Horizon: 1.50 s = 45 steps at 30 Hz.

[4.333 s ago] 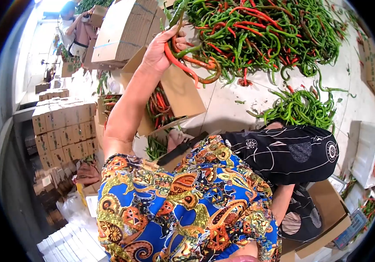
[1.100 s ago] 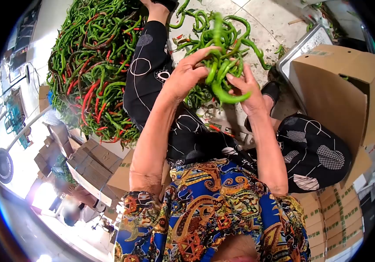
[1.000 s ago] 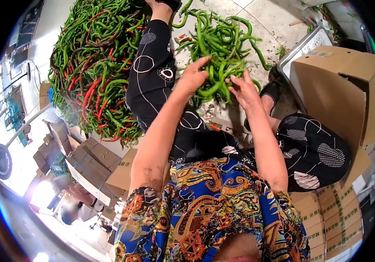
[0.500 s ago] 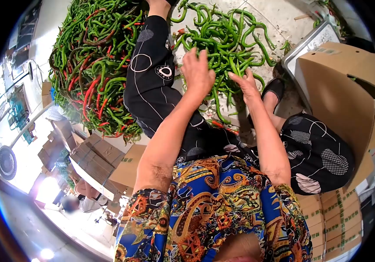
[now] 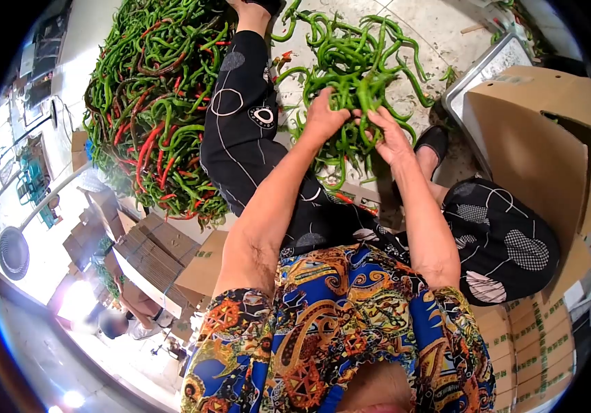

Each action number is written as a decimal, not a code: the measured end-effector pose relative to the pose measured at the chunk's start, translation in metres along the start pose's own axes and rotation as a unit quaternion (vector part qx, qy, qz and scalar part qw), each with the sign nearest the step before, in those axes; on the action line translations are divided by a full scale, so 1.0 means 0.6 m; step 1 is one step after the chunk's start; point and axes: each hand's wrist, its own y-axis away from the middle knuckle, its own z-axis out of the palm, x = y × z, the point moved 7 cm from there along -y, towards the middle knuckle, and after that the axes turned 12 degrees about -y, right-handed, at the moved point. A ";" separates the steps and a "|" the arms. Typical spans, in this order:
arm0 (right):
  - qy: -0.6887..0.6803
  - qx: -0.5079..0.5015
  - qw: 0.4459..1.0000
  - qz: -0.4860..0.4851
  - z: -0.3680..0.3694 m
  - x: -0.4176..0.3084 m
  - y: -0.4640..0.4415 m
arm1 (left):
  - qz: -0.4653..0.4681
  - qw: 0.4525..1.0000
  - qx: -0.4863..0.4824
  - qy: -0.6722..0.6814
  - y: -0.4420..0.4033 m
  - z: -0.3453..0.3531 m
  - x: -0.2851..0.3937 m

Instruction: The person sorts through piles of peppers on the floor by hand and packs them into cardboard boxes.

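Observation:
Between my legs, a small pile of green peppers point(image 5: 347, 51) lies spread on the tiled floor. My left hand point(image 5: 326, 118) is at the pile's near left side, its fingers closed on green peppers. To the right of it, my right hand point(image 5: 389, 136) has thumb and fingers round green peppers that point up toward the pile's middle. The two hands almost meet at the fingertips. Beyond my left leg rises a large heap of mixed green and red peppers point(image 5: 151, 103).
An open cardboard box point(image 5: 529, 138) stands at the right beside a white tray point(image 5: 457, 89). Printed cartons point(image 5: 533, 344) are stacked behind my right knee. Flattened cardboard point(image 5: 154, 258), a fan point(image 5: 13, 252) and another person point(image 5: 134, 320) are at the lower left.
Earlier my hands lifted a bunch of green peppers and let it down on the pile, which spread out. Since half a second ago, my left hand has closed and both hands have come together on peppers.

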 end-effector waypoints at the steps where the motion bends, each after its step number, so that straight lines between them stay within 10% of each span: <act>1: 0.020 -0.021 0.999 -0.018 0.030 -0.005 0.008 | -0.043 0.962 -0.084 0.255 0.005 0.009 0.015; 6: 0.166 -0.034 0.976 -0.139 0.111 -0.034 0.038 | -0.119 0.806 -0.174 0.553 0.093 -0.049 0.092; 10: 0.557 0.007 0.774 -0.302 0.205 -0.034 0.117 | -0.026 0.844 -0.054 0.532 0.115 -0.062 0.081; 15: 0.692 -0.105 0.577 -0.421 0.307 -0.010 0.251 | -0.046 0.781 -0.013 0.622 0.144 -0.115 0.070; 20: 0.707 -0.208 0.490 -0.465 0.363 0.010 0.381 | -0.001 0.715 -0.038 0.698 0.183 -0.164 0.070; 26: 0.413 0.022 0.822 -0.392 0.244 -0.110 0.433 | 0.016 0.670 -0.051 0.741 0.238 -0.217 0.098; 31: 0.229 -0.091 0.953 -0.174 0.188 -0.067 0.355 | 0.061 0.624 -0.122 0.769 0.258 -0.205 0.121; 38: -0.131 -0.314 0.940 -0.019 0.236 -0.007 0.310 | 0.045 0.625 -0.150 0.765 0.287 -0.174 0.128; 45: -0.124 -0.304 0.944 -0.040 0.210 -0.062 0.316 | 0.084 0.612 -0.195 0.762 0.298 -0.171 0.116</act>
